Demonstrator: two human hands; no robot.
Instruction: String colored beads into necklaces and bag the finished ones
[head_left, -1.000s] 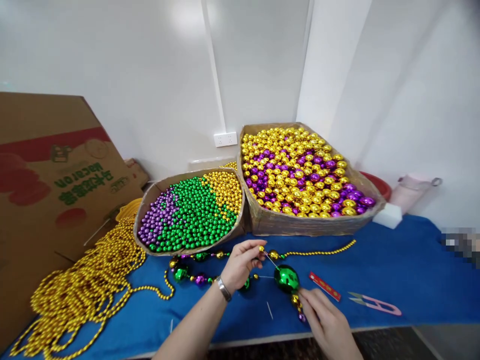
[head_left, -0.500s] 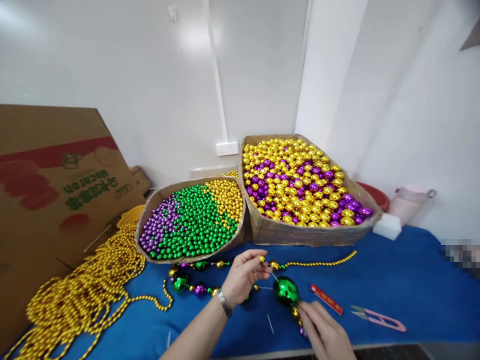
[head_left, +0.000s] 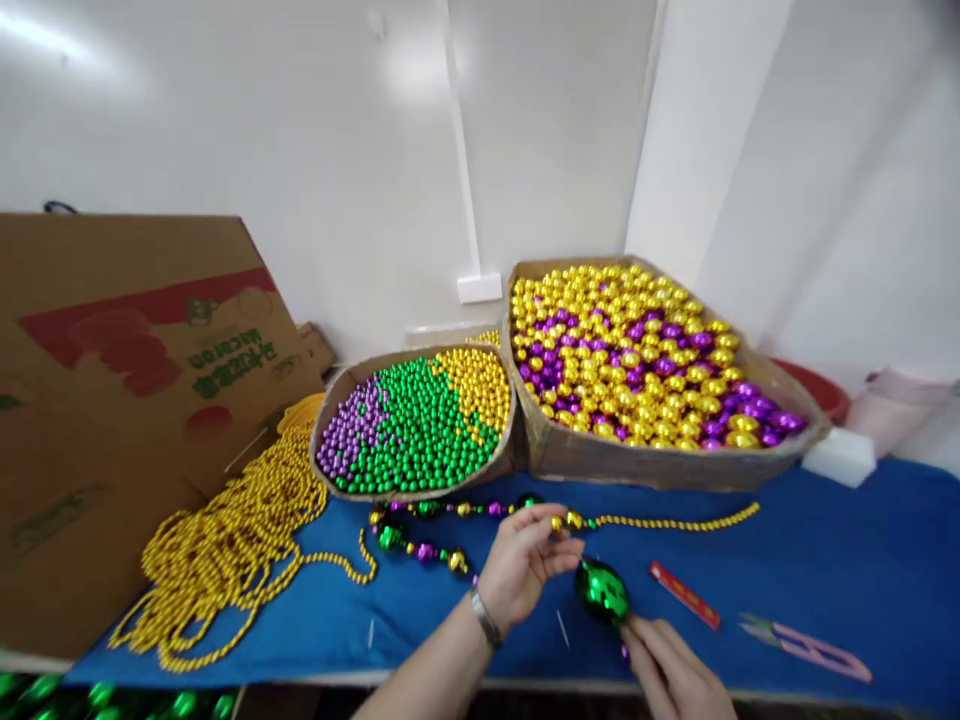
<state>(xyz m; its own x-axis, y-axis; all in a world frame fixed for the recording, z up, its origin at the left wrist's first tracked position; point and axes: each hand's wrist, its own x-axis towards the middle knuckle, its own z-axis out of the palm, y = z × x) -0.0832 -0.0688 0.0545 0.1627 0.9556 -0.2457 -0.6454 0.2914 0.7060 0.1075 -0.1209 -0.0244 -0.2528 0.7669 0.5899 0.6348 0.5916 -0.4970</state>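
My left hand (head_left: 525, 572) is pinched at a bead strand beside a small gold bead (head_left: 574, 520), above the blue table (head_left: 825, 560). What its fingertips grip is too thin to name. My right hand (head_left: 675, 672) sits at the bottom edge with fingers closed at the lower end of a large green faceted bead (head_left: 602, 592). A strand of green, purple and gold beads (head_left: 431, 550) runs leftwards from my hands, and a thin gold bead string (head_left: 675, 523) runs to the right.
Two cardboard trays stand behind: one of small green, purple and gold beads (head_left: 416, 420), one of larger gold and purple beads (head_left: 645, 360). A heap of gold bead strings (head_left: 232, 540) lies left, by a cardboard box (head_left: 135, 350). Red strip (head_left: 684, 594) and pink snips (head_left: 806, 645) lie right.
The camera view has swung left and down, so everything sits further right. My hands stay on the strand and the green bead; the left has closed in nearer the bead.
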